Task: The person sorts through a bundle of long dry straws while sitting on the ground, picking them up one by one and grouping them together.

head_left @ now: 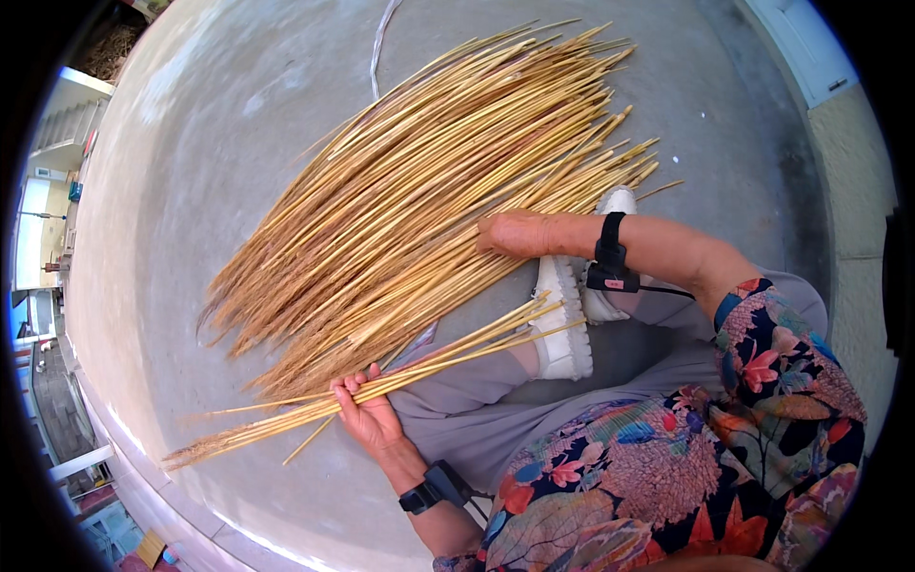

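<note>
Across the lower middle, my left hand [367,410] is closed round a thin bunch of dry yellow stalks [438,360] with brown, brushy heads. The bunch's heads point left and its bare ends reach over one white shoe. Further up, my right hand [518,234] rests on the near edge of a large spread of the same stalks [429,162], its fingers curled down among them. Those fingertips are partly hidden, so how many stalks they pinch cannot be seen. The feathery heads of the spread lie at lower left, the bare ends at upper right.
My white shoes [562,329] and grey trouser legs [467,381] are close beside the stalks. A pale cord [379,48] runs over the concrete floor [219,124] behind the spread. A light blue door [805,43] stands at the upper right, by a wall.
</note>
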`<state>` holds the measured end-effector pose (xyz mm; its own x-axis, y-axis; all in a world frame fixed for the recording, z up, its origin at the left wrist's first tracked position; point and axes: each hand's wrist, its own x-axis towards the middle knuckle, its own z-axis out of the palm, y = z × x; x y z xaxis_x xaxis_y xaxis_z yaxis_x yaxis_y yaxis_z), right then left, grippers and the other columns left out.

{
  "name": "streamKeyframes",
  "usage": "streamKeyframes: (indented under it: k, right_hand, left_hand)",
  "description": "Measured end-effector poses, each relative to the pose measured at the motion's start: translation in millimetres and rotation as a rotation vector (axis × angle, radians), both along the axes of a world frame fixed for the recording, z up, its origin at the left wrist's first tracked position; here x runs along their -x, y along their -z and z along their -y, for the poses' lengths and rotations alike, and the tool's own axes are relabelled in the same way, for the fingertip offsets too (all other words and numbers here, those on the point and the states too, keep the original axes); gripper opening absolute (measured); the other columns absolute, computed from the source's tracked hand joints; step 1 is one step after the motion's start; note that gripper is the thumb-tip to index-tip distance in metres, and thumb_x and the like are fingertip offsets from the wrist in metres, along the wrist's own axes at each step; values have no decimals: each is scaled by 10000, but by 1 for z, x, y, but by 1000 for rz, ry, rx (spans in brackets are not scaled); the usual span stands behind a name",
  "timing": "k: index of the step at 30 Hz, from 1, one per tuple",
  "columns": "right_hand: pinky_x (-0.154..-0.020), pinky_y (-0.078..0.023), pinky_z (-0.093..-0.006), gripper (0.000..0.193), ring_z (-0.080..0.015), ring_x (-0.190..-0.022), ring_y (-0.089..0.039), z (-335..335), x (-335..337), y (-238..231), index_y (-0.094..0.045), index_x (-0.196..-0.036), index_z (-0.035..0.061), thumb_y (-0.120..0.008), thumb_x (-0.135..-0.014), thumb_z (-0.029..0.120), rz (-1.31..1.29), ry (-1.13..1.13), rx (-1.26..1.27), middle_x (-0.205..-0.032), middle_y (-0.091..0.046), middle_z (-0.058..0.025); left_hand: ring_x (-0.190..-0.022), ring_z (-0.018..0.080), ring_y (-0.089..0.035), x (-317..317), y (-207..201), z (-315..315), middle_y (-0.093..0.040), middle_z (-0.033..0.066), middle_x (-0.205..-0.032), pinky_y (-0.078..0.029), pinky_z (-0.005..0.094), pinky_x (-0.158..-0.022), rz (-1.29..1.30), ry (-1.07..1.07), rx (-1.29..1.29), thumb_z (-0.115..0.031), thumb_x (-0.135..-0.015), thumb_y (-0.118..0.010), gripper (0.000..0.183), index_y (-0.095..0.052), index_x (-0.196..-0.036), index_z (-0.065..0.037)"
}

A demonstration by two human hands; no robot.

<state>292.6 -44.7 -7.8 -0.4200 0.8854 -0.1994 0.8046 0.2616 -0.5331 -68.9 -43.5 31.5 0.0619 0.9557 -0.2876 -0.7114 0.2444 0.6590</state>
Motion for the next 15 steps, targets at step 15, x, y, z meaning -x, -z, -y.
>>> streamKeyframes:
  k: [15]
  right_hand:
    - [-776,-454,-390,319,-326,-922,-555,-37,0,0,-596,-1067,105,-499,-768,48,-15,258,3,-981,-537,-143]
  left_hand:
    - [-781,171,-509,-1,-6,-1,-489,24,-768,-443,457,-880,-16,-2,24,-181,-901,-508,97,-499,-907,-85]
